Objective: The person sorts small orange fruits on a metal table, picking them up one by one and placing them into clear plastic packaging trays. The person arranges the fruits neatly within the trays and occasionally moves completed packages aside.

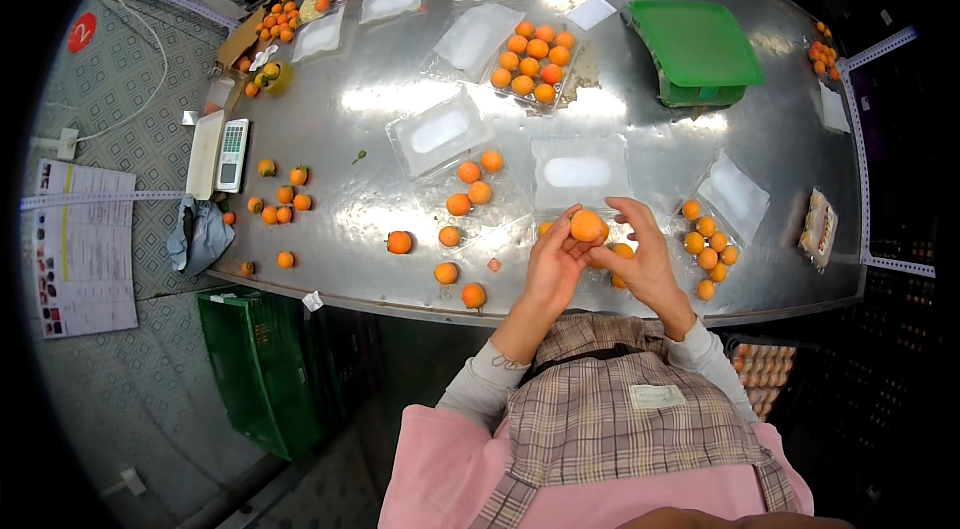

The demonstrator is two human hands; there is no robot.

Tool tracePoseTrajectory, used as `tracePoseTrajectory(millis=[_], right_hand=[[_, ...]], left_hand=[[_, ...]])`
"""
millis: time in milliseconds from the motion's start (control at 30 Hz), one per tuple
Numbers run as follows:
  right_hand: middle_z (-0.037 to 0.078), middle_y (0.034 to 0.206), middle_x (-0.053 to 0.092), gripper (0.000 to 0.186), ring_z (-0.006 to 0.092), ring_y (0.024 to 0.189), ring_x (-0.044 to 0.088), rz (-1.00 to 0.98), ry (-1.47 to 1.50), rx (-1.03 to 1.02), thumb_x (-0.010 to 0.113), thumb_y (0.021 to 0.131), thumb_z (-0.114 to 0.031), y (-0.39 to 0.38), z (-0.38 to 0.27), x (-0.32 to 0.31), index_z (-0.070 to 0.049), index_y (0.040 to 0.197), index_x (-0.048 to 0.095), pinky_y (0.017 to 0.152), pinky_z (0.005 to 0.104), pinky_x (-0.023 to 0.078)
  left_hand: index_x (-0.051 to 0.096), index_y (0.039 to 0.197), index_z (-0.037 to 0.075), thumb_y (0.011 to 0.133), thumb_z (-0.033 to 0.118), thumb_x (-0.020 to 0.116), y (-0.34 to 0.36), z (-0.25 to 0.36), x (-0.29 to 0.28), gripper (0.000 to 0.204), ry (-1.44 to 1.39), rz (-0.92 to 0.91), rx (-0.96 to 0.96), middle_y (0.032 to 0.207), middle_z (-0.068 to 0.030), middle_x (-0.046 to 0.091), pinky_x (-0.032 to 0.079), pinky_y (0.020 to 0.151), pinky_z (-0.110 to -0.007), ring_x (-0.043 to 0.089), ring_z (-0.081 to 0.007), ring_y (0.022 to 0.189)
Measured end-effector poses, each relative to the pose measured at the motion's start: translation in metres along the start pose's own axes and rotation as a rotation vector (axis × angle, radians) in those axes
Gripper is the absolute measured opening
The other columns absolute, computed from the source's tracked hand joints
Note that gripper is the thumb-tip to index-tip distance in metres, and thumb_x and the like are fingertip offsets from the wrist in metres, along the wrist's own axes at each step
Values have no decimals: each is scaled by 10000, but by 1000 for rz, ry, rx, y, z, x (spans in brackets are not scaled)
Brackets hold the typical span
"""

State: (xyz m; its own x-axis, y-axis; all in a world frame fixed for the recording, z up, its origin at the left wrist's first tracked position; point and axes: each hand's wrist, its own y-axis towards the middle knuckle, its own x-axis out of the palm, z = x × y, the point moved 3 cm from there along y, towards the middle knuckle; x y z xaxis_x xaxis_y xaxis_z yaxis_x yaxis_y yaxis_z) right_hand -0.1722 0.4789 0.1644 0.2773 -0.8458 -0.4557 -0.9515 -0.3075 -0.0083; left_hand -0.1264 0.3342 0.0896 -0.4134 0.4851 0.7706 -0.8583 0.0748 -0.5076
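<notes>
Round, smooth-skinned orange fruit is up between the two hands, over the near edge of the shiny steel table. Left hand has it, palm up, fingers curled around its left side and underneath. Right hand is on the other side, fingers parted from thumb, thumb by the fruit's lower edge; can't tell if it touches. Fruit is near-spherical with a smooth face toward the camera, so which way its stem axis runs is unclear at this size. Clear plastic tray lid with white oval pad lies just beyond the hands, long side left-right. Writing: pale rectangular label on the brown plaid apron, print too small to read; white printed sheet far left, rows of blurred text; red round floor marker with a white numeral.
</notes>
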Motion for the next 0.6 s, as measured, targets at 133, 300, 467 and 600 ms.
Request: tracePoseTrajectory(millis=[133, 300, 467, 600], right_hand=[[122, 1284, 607, 546, 318, 1180, 594, -10, -101, -102, 813, 770, -156, 5, 3, 14, -61, 1279, 644, 1016, 412, 488], [121, 1271, 634, 491, 320, 1203, 593, 2, -10, -64, 815, 760, -143, 5, 8, 16, -59, 1224, 678, 1021, 412, 487], [118, 1231, 667, 493, 302, 1175, 613, -11, -30, -40, 819, 755, -123, 5, 6, 17, -59, 1224, 681, 1000, 398, 500], [113, 1210, 681, 486, 286, 1165, 623, -29, 8, 5, 822, 763, -123, 5, 4, 17, -50, 1222, 680, 994, 384, 501]], left_hand=[[476, 1460, 57, 1079, 280, 498, -5, 0, 1, 442, -15, -78, 10, 1301, -128, 627, 518, 1008, -396, 635, -238, 1161], [505, 1438, 26, 1087, 262, 497, -6, 4, 5, 423, 49, -67, 62, 1250, -104, 646, 537, 959, -356, 653, -201, 1104], [567, 1396, 7, 1094, 254, 512, -1, 4, 1, 394, 290, -61, 150, 1195, -72, 666, 543, 897, -291, 651, -137, 1047], [596, 1377, 9, 1096, 257, 518, 4, 10, -4, 383, 230, -66, 117, 1181, -68, 675, 549, 862, -286, 661, -128, 1006]])
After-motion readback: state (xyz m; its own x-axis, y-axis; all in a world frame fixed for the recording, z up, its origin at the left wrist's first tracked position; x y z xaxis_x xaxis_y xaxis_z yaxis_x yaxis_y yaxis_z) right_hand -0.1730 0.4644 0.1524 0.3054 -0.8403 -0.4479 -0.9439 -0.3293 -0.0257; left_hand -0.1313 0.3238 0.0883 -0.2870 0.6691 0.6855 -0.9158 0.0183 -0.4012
